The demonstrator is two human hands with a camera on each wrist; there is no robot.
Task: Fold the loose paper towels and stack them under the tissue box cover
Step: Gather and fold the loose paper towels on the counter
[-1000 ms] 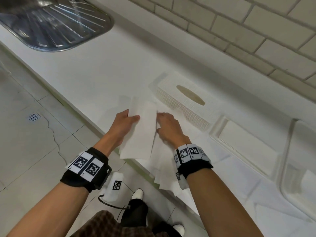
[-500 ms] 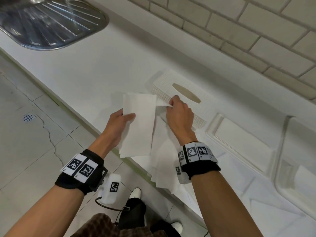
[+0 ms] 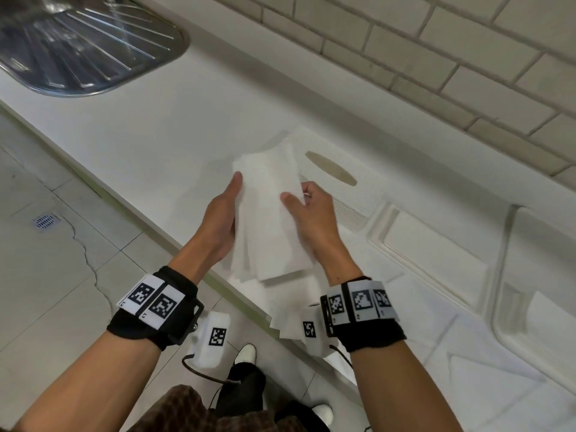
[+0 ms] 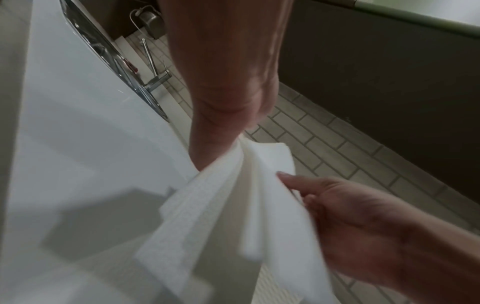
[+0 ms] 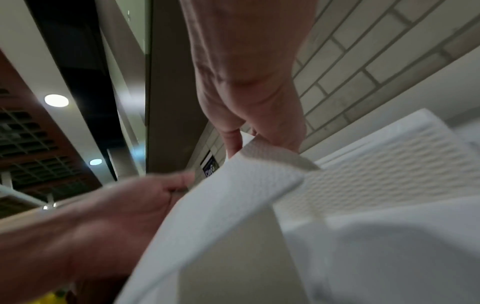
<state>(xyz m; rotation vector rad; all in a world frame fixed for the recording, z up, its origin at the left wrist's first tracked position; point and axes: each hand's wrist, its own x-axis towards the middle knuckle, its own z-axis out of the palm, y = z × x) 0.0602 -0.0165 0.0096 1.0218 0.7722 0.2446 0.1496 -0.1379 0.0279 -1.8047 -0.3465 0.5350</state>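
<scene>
A stack of folded white paper towels (image 3: pixel 271 219) is held above the counter's front edge, just in front of the white tissue box cover (image 3: pixel 349 157) with its oval slot. My left hand (image 3: pixel 223 216) grips the stack's left side, thumb on top. My right hand (image 3: pixel 311 213) holds the right side, thumb laid on the top sheet; in the right wrist view its fingers (image 5: pixel 275 131) pinch the towel's edge (image 5: pixel 246 181). In the left wrist view the towels (image 4: pixel 221 205) hang fanned between both hands. More loose towels (image 3: pixel 286 325) lie at the counter edge under my right wrist.
A steel sink drainboard (image 3: pixel 78 51) is set into the white counter (image 3: pixel 187 120) at the far left. Moulded white recesses (image 3: pixel 430 260) lie right of the cover. A brick-tile wall (image 3: pixel 436 57) backs the counter. Tiled floor (image 3: pixel 46 244) lies to the left.
My right hand went to the towels beside the cover, then came back onto the towels in my left hand. Both hands now hold the stack, lifted closer to the cover.
</scene>
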